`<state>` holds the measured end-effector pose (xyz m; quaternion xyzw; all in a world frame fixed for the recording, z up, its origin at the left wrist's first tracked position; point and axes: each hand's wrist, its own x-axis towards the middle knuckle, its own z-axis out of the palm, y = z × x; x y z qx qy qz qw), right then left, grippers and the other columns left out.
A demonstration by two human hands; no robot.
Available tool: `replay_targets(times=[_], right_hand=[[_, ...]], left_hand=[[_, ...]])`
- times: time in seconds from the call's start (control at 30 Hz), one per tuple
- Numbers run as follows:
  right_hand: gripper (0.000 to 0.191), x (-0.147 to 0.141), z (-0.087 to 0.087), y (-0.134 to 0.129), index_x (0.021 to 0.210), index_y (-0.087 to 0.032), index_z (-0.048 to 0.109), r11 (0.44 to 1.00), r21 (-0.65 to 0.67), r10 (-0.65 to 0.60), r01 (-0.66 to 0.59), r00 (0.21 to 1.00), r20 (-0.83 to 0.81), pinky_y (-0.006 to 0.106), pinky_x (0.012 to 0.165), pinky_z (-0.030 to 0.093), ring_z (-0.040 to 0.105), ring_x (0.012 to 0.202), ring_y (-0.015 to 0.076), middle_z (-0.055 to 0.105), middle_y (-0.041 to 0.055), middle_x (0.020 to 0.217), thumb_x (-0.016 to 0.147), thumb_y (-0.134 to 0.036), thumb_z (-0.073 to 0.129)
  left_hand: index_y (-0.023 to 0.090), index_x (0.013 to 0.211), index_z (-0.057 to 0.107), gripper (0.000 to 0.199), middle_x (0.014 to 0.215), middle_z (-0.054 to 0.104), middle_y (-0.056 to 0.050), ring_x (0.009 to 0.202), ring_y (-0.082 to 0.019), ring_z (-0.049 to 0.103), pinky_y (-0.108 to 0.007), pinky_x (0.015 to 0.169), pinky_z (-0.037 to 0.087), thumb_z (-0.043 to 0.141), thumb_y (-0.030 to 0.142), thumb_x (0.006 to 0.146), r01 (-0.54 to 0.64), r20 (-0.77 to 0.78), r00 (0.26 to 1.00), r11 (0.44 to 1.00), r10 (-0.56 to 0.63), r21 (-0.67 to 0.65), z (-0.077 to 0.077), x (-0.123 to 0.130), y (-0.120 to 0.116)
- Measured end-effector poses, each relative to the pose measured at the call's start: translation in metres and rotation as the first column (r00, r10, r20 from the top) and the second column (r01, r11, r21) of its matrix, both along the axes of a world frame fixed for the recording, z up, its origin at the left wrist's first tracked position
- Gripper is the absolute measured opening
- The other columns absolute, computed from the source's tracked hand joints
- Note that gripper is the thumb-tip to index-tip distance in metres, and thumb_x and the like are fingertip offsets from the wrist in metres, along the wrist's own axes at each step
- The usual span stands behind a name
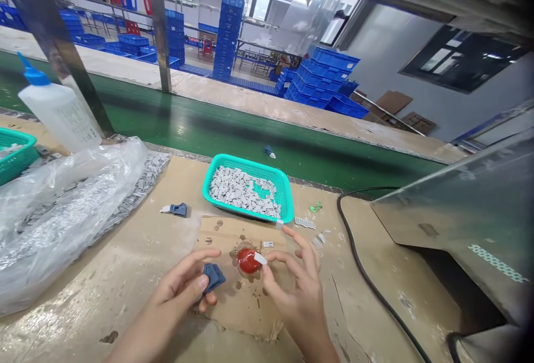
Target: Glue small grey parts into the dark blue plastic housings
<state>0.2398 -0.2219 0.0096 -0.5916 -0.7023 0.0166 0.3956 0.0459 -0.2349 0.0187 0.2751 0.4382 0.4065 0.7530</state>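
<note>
My left hand [183,285] is closed on a dark blue plastic part [214,277], thumb on its near side. Between thumb and index finger of my right hand [298,279] is a small white plastic piece [261,259], held over a glossy red mound [247,263] on stained cardboard [233,313]. Another small light piece [279,222] shows at the tip of a raised right finger; whether it touches is unclear. One more white piece [268,244] lies just behind the red mound. Farther back, a turquoise basket [290,199] contains many small white pieces [233,187].
At left lie a clear plastic bag [83,196] over grey parts and a white bottle [62,112] with a blue nozzle. A blue part with a white tip [178,210] rests nearby. A black cable [362,274] runs along the right; a green belt [200,123] crosses behind.
</note>
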Motion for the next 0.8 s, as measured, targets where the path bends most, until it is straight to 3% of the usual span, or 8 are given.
replay_targets(times=[0.1,0.17,0.27,0.33,0.4,0.5,0.63,0.8], right_hand=[[0.006,0.004,0.003,0.002,0.068,-0.021,0.058,1.0,-0.01,0.018,-0.017,0.999,0.038,0.048,0.086,0.032,0.036,0.111,0.0287,0.042,0.0064,0.12,0.071,-0.019,0.052],[0.007,0.005,0.007,0.003,0.067,-0.021,0.058,0.999,-0.012,0.031,-0.03,0.997,0.066,0.049,0.088,0.03,0.036,0.111,0.0288,0.042,0.0057,0.12,0.072,-0.02,0.052],[0.007,0.002,0.016,0.003,0.067,-0.021,0.059,0.999,-0.004,0.049,-0.049,0.998,0.035,0.048,0.09,0.03,0.034,0.113,0.0285,0.041,0.005,0.122,0.071,-0.02,0.054],[0.006,0.0,0.021,0.001,0.066,-0.021,0.058,0.998,-0.007,0.067,-0.067,0.998,-0.008,0.047,0.089,0.031,0.034,0.113,0.0284,0.041,0.0048,0.123,0.07,-0.02,0.054],[0.005,-0.003,0.024,-0.001,0.067,-0.021,0.058,0.996,-0.023,0.083,-0.084,0.995,-0.06,0.048,0.088,0.032,0.034,0.114,0.0285,0.041,0.0052,0.123,0.07,-0.019,0.054],[0.008,-0.01,0.027,-0.004,0.069,-0.021,0.057,0.986,-0.057,0.146,-0.154,0.982,-0.117,0.048,0.089,0.031,0.036,0.113,0.0283,0.04,0.0051,0.124,0.069,-0.015,0.052],[0.013,-0.019,0.031,-0.008,0.069,-0.022,0.057,0.959,-0.111,0.252,-0.261,0.963,-0.095,0.045,0.09,0.032,0.034,0.114,0.0272,0.038,0.0031,0.125,0.066,-0.011,0.05],[0.016,-0.025,0.031,-0.01,0.071,-0.021,0.056,0.941,-0.092,0.322,-0.325,0.946,-0.04,0.046,0.09,0.032,0.032,0.116,0.0281,0.033,0.0035,0.128,0.063,-0.008,0.05]], left_hand=[[0.026,0.101,0.059,0.035,0.107,0.054,-0.003,0.089,-0.015,0.049,-0.025,0.075,0.037,0.065,0.033,0.066,-0.005,-0.072,0.997,1.0,0.007,0.027,-0.007,0.001,0.001],[0.025,0.105,0.056,0.042,0.11,0.052,-0.005,0.097,-0.019,0.047,-0.026,0.078,0.038,0.067,0.03,0.064,0.051,-0.095,0.994,0.997,-0.046,0.049,-0.011,0.001,0.002],[0.023,0.119,0.044,0.05,0.091,0.056,-0.007,0.072,-0.015,0.054,-0.027,0.062,0.041,0.059,0.032,0.071,0.174,-0.146,0.977,0.979,-0.158,0.105,-0.012,0.003,0.003],[0.023,0.118,0.043,0.043,0.076,0.055,-0.003,0.06,-0.013,0.051,-0.025,0.055,0.039,0.051,0.032,0.077,0.224,-0.211,0.96,0.957,-0.184,0.183,-0.01,0.004,0.003],[0.021,0.104,0.053,0.028,0.069,0.055,-0.003,0.06,-0.013,0.05,-0.025,0.055,0.038,0.048,0.032,0.079,0.279,-0.31,0.931,0.922,-0.191,0.268,-0.007,0.005,0.004],[0.02,0.085,0.062,0.019,0.076,0.059,-0.005,0.068,-0.015,0.051,-0.026,0.06,0.038,0.049,0.032,0.079,0.349,-0.482,0.864,0.864,-0.146,0.363,-0.002,0.005,0.006],[0.024,0.086,0.065,0.017,0.076,0.06,-0.004,0.071,-0.017,0.053,-0.027,0.063,0.038,0.055,0.032,0.075,0.421,-0.62,0.782,0.794,-0.073,0.438,0.0,0.003,0.008],[0.026,0.086,0.065,0.018,0.075,0.057,-0.003,0.068,-0.017,0.053,-0.026,0.058,0.038,0.054,0.035,0.075,0.478,-0.679,0.73,0.764,-0.072,0.434,0.002,0.002,0.009]])
